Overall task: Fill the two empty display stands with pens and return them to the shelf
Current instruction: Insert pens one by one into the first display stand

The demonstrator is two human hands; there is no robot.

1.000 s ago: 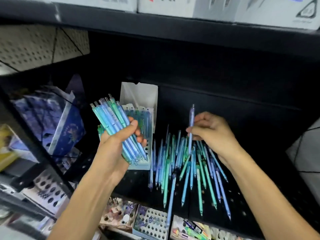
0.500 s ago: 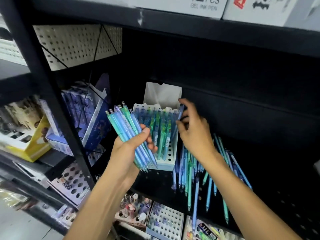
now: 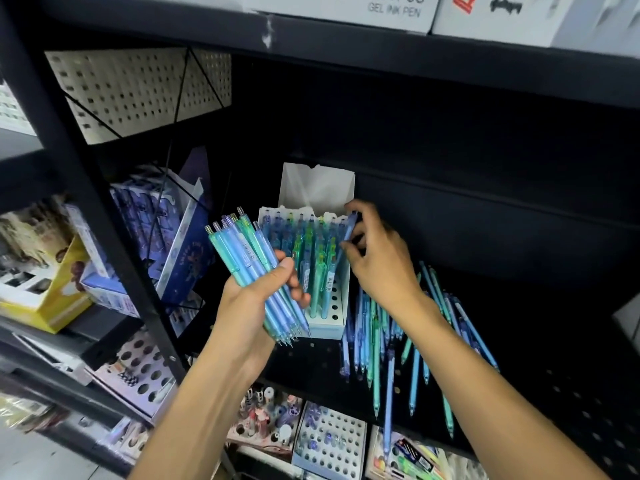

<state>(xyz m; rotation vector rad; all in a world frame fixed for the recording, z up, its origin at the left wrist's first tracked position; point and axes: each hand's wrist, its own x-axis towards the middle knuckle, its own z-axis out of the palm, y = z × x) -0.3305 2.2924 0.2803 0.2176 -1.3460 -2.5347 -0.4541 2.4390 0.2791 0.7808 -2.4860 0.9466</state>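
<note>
— Fingers [image 3: 349, 237] of the right hand [image 3: 381, 265] are pinched shut on a single blue pen [image 3: 347, 232], agreed?

— Agreed. Thumb and fingertips close round its barrel near the upper end, and the pen slants down and left toward the white display stand [image 3: 334, 327] on the black shelf [image 3: 519, 341].

— And the left hand [image 3: 256, 299]?

— Wrapped tight around a bundle of blue and green pens [image 3: 249, 265], clicker ends up and to the left, tips down and to the right. It hovers in front of the stand's left half, so that side is hidden.

— Where does the stand lie from the pinched pen?

— Directly below and slightly left. The stand already carries rows of upright pens; the open holes I can see run down its right edge and front. The pen's long axis is nearly in line with the standing ones, only tilted, its tip hidden among them.

— So the right hand is the nearer one.

— Yes, it sits right at the stand's top right corner. I'd judge the tip needs steering down into a free hole on that right side, the barrel straightened upright.

— The loose pens [image 3: 391, 341]?

— Scattered flat on the shelf just right of the stand, under the right forearm, running front to back.
</note>
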